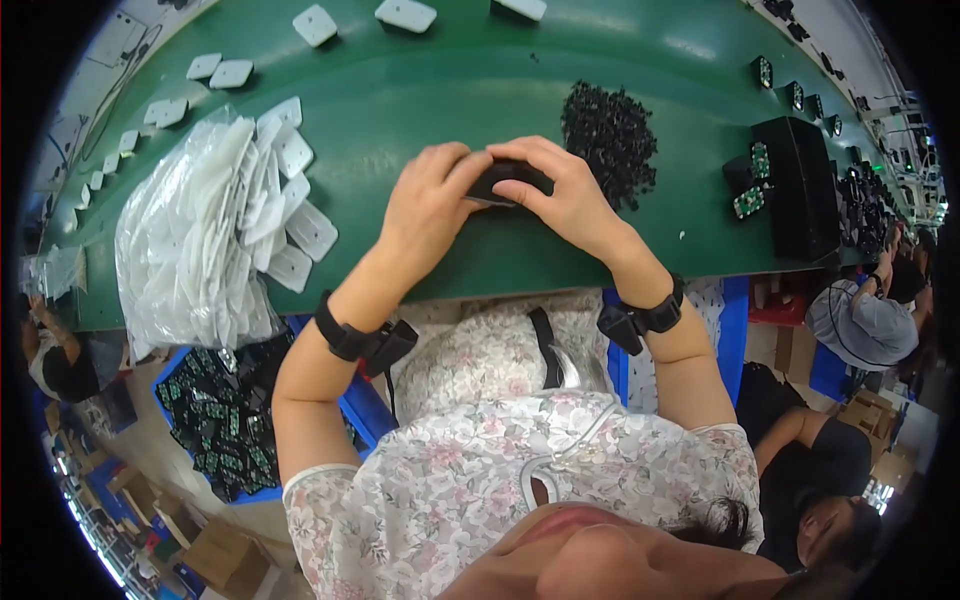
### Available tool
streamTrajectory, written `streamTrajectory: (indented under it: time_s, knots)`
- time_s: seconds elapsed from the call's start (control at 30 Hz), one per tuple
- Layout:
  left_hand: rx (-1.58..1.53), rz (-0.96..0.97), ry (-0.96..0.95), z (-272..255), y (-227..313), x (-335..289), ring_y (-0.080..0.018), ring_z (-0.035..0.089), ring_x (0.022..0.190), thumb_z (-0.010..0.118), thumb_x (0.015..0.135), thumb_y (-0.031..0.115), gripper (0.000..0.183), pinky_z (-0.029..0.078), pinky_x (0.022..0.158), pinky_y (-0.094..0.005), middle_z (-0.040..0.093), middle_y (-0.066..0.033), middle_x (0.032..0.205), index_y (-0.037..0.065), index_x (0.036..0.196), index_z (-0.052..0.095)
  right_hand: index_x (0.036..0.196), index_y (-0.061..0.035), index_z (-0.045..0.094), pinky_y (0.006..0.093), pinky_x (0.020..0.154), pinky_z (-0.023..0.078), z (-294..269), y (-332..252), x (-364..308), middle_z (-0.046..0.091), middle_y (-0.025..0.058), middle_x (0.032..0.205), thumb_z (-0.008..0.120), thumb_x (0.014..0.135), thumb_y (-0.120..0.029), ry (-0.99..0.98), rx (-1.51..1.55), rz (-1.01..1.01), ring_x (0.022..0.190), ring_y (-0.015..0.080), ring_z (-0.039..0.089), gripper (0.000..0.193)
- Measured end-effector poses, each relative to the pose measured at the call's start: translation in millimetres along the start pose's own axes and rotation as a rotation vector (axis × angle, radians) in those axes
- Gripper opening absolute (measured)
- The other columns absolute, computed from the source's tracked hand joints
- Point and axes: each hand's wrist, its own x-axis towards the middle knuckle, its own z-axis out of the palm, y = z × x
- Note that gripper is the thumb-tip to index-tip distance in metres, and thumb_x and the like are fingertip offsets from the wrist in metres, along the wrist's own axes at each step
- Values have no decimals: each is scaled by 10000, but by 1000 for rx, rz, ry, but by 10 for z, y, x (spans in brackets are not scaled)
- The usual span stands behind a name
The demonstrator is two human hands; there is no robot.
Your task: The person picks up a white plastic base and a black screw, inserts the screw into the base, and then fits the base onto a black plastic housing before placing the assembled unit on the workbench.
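Between my two hands, a little above the green bench, is a small black plastic housing (512, 176). My left hand (428, 195) grips its left end with the fingers curled over the far side. My right hand (562, 195) holds the right end, the thumb lying across the near face and the fingers behind. Much of the housing is hidden by my fingers. Just beyond my right hand lies a heap of tiny black parts (610, 140). To the left of my left hand, a clear plastic bag (185, 230) spills white rounded plates (312, 232) onto the bench.
The green bench (400, 110) carries white plates (316, 26) along its far side. At right stand a black box (795, 190) and green circuit boards (750, 202). Below the left edge, a blue bin (165, 375) holds many black-and-green parts. Other people sit at both sides.
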Motion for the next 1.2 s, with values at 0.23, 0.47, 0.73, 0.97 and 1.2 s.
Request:
streamTrajectory:
  time_s: [0.23, 0.47, 0.73, 0.97, 1.2]
  knots:
    - [-211, -177, 14, -143, -10, -322, -331, 495, 1163, 821, 652, 136, 819, 416, 972, -397, 500, -164, 1276, 23, 1347, 402, 1123, -37, 628, 362, 850, 501, 183, 35, -111, 632, 137, 1091, 704, 751, -11, 257, -422, -394, 995, 297, 605, 380]
    - [-201, -262, 133, -108, -21, -472, -320, 505, 1166, 771, 756, 148, 709, 428, 967, -375, 511, -162, 1283, 35, 1357, 412, 1134, -33, 625, 321, 837, 495, 19, 43, 2, 641, 116, 1082, 707, 791, -43, 337, -418, -421, 974, 242, 622, 352]
    - [-60, -79, 93, 10, 64, -249, -316, 515, 1171, 676, 756, 14, 568, 406, 995, -395, 558, -134, 1263, 45, 1294, 496, 1155, -21, 580, 399, 924, 451, -79, -4, 329, 595, 188, 1108, 646, 825, -63, 416, -478, -444, 1078, 328, 563, 339]
    - [-48, -131, 103, 132, 19, -279, -313, 532, 1123, 667, 752, 11, 541, 409, 987, -413, 586, -163, 1168, 63, 1271, 521, 1029, -134, 677, 357, 793, 462, -16, 146, 259, 624, 55, 975, 741, 735, -130, 421, -862, -576, 869, 248, 581, 301]
    - [-62, -162, 100, 122, 28, -231, -292, 533, 1148, 658, 759, -14, 523, 428, 964, -389, 617, -97, 1167, 63, 1261, 535, 846, -81, 662, 334, 670, 437, 121, 110, 61, 590, 31, 869, 724, 718, -79, 152, -784, -465, 775, 211, 558, 142]
